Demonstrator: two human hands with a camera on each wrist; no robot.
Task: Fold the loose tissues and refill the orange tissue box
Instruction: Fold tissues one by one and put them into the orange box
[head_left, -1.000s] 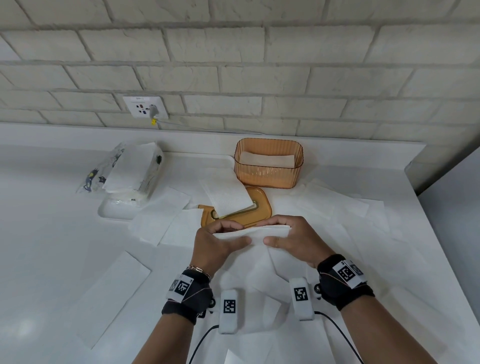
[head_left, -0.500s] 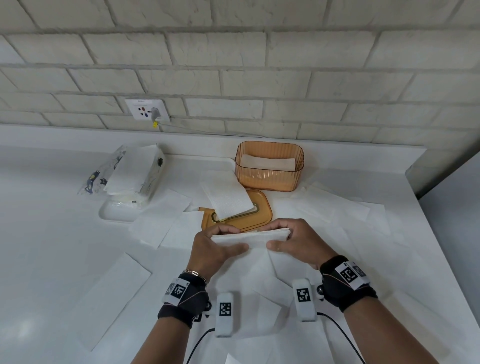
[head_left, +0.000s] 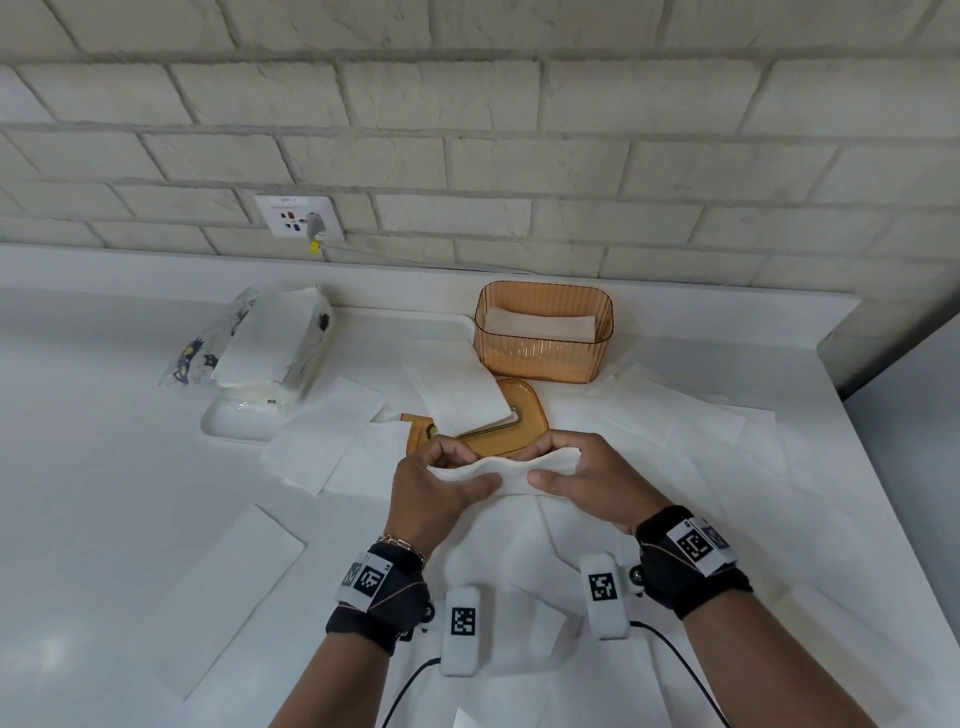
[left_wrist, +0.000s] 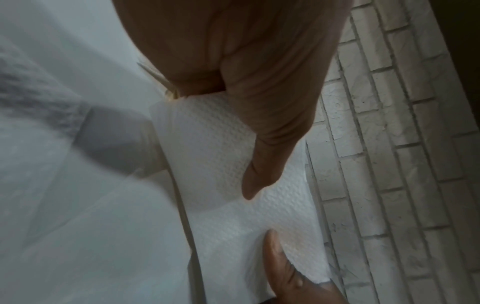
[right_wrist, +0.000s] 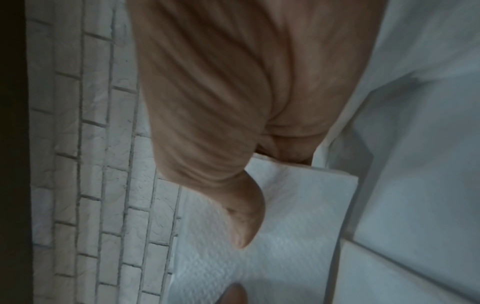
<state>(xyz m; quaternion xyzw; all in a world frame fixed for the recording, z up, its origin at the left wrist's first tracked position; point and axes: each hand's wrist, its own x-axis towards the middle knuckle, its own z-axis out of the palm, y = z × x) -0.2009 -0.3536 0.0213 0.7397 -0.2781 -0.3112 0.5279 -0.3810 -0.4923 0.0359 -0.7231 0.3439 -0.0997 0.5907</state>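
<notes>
Both hands hold one folded white tissue (head_left: 511, 470) above the counter. My left hand (head_left: 441, 486) pinches its left end, thumb on top, and my right hand (head_left: 582, 478) pinches its right end. The left wrist view shows my thumb lying on the embossed tissue (left_wrist: 213, 148); the right wrist view shows the same tissue (right_wrist: 298, 205) under my right thumb. The open orange tissue box (head_left: 544, 358) stands at the back with folded tissues inside. Its orange lid (head_left: 524, 421) lies in front of it, with a folded tissue (head_left: 457, 397) across it.
Several loose tissues lie spread over the white counter (head_left: 104, 493), left, right and under my hands. A plastic tissue pack (head_left: 260, 348) rests on a white tray (head_left: 234, 423) at the back left. A brick wall with a socket (head_left: 298, 215) runs behind.
Both hands have lifted the folded tissue off the counter and raised it slightly towards the box; its middle now sags between my thumbs.
</notes>
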